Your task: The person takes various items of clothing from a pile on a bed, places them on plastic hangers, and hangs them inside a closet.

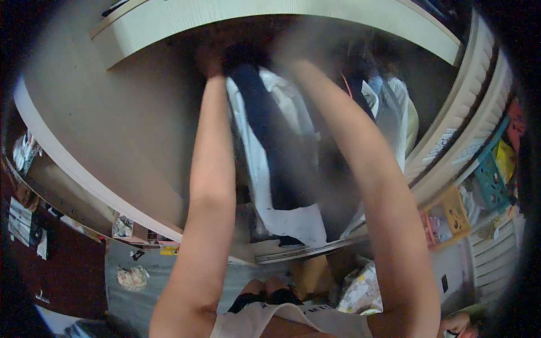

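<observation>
Both my arms reach up into a closet among hanging clothes. At the upper left of the clothes, my left hand is in deep shadow beside a dark navy garment; its fingers are hidden. Across from it, my right hand is smeared by haze and motion near the top of a white garment, so its grip does not show. A pale blue-white garment hangs along the left edge of the navy one, its lower end reaching near the closet's bottom edge.
A cream shelf edge curves above my hands. More clothes hang to the right, beside ribbed sliding doors. A yellow basket and a teal basket stand outside at right. A crumpled cloth lies on the floor.
</observation>
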Available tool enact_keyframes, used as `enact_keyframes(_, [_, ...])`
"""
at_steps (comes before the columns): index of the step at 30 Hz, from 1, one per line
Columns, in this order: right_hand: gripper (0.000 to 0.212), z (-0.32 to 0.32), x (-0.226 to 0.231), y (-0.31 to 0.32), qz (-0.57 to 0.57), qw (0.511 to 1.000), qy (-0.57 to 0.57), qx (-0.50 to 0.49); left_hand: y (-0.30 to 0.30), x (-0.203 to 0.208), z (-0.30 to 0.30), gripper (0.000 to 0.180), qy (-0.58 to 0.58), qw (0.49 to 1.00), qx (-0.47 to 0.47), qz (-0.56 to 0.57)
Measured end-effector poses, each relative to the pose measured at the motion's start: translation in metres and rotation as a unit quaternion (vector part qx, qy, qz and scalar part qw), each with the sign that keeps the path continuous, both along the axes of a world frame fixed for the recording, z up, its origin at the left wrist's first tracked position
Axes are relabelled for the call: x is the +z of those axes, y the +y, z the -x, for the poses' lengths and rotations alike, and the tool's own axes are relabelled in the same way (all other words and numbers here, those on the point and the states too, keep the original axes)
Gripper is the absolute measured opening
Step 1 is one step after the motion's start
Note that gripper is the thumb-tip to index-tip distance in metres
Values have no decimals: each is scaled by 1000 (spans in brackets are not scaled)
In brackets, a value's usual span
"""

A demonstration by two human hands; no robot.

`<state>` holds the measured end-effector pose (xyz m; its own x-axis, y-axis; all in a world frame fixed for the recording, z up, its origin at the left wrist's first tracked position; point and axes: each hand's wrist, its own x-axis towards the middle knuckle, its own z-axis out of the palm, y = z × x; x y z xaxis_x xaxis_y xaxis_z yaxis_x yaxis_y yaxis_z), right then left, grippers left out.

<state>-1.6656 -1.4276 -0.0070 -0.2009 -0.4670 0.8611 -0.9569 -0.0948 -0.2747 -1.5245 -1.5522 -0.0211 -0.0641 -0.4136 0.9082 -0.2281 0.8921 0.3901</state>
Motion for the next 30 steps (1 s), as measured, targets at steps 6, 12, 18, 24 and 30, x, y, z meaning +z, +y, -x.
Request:
enact_keyframes(6, [37, -33, 3, 52, 13, 984, -63, -169, 2, -4, -17, 38, 31, 997, -23, -68])
enact_keyframes(12, [44, 54, -23, 41, -44, 979, 88, -179, 106, 18, -1, 55, -16, 977, -189, -100])
enact_keyframes(18, [47, -107, -5, 9, -77, 993, -21, 81, 54, 22, -83, 64, -111, 978, -146, -100])
enact_keyframes(24, [49, -25, -43, 5, -143, 964, -115, 190, 191, 44, -79, 52, -212, 961, 60, -164])
enact_keyframes(30, [47, 41, -54, 76, -208, 963, -170, 34, 275, -3, -6, 46, 14, 977, -149, -154])
